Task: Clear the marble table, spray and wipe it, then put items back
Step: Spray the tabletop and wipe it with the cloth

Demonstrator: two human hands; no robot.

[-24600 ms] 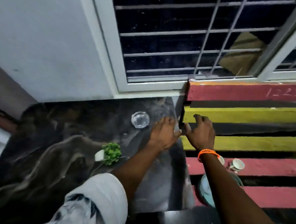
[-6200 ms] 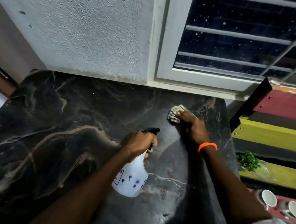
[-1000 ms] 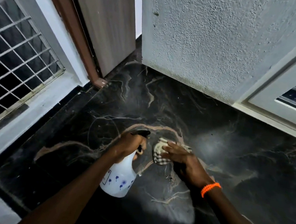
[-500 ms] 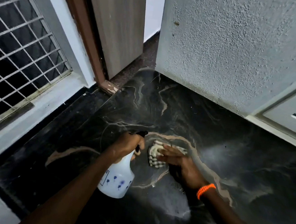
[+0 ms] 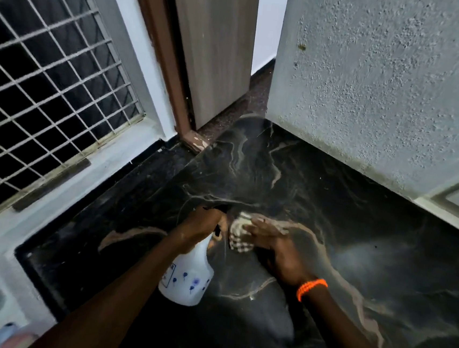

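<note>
The black marble table (image 5: 358,220) with tan veins fills the lower right of the head view. My left hand (image 5: 198,228) grips the neck of a white spray bottle (image 5: 187,277) with small blue flowers, its black nozzle pointing away from me. Right beside it, my right hand (image 5: 277,248), with an orange bead bracelet at the wrist, presses a checked cloth (image 5: 237,237) flat on the marble. The two hands almost touch. A faint haze of spray hangs over the far left corner of the table.
A rough grey wall (image 5: 385,85) borders the table's far side. A brown door frame (image 5: 161,52) and a wooden door (image 5: 215,43) stand at the far left corner. A barred window (image 5: 41,77) with a white ledge runs along the left. Blurred objects lie at bottom left.
My view has swung further left, showing more of the barred window. My right hand with the cloth has slid left, closer to the bottle. The left hand still holds the bottle.
</note>
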